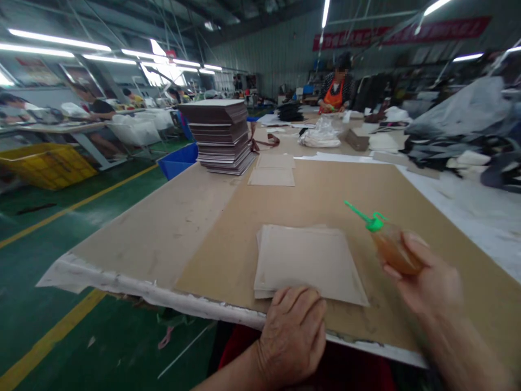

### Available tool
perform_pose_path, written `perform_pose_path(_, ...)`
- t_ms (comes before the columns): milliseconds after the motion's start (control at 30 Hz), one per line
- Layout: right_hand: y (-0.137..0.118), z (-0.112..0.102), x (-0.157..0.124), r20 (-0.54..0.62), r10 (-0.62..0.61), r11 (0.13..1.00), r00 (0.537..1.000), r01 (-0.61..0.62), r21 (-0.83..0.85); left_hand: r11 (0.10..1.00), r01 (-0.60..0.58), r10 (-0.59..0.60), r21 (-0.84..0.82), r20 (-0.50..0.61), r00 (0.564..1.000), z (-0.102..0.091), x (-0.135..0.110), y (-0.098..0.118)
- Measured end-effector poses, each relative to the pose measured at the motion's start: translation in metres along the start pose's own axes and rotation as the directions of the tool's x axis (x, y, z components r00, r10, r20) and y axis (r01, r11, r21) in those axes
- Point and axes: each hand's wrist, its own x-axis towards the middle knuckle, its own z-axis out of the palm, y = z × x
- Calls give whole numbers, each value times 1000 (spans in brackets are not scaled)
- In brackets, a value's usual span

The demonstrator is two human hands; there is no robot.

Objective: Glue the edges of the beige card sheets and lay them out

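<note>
Green-capped plastic bottle of amber liquid (388, 247), clamped by my right hand's (433, 279) fingers, right of grey rectangular card sheets (303, 260) on brown desk (228, 244). Left hand's (293, 328) fingers together at sheets' near edge; pinching, cannot tell. I judge work unfinished; share done unclear.

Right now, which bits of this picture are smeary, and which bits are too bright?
Head view: the right hand and the bottle in it look smeary, the left hand clearer; head view: the window and tube lights glare white, while the back wall is dim and soft.
</note>
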Motion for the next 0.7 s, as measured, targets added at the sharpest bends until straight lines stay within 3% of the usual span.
perform_pose_path(100,6,-30,-16,-60,221,968,973,-212,131,992,-53,47,-110,-59,997,-10,-2,-1)
perform_pose_path(200,15,-48,-43,-7,282,954,959,-280,103,989,-111,89,-101,-203,975,-28,-8,-11)
perform_pose_path(267,20,-53,-59,68,282,957,957,-285,44,1000,-9,5,-12,-267,964,-42,-11,-26)
perform_pose_path(333,21,-51,-70,143,290,956,946,-293,2,982,187,-175,20,-261,949,-54,-13,-43)
perform_pose_path(467,19,-42,-80,139,297,955,945,-297,-16,851,514,-524,-107,-99,846,-64,-18,-67)
perform_pose_path(567,18,-41,-80,141,306,952,941,-304,-35,771,601,-620,-211,-35,784,-64,-21,-69)
perform_pose_path(700,19,-48,-75,154,332,943,931,-328,-54,705,642,-673,-300,0,740,-63,-23,-63)
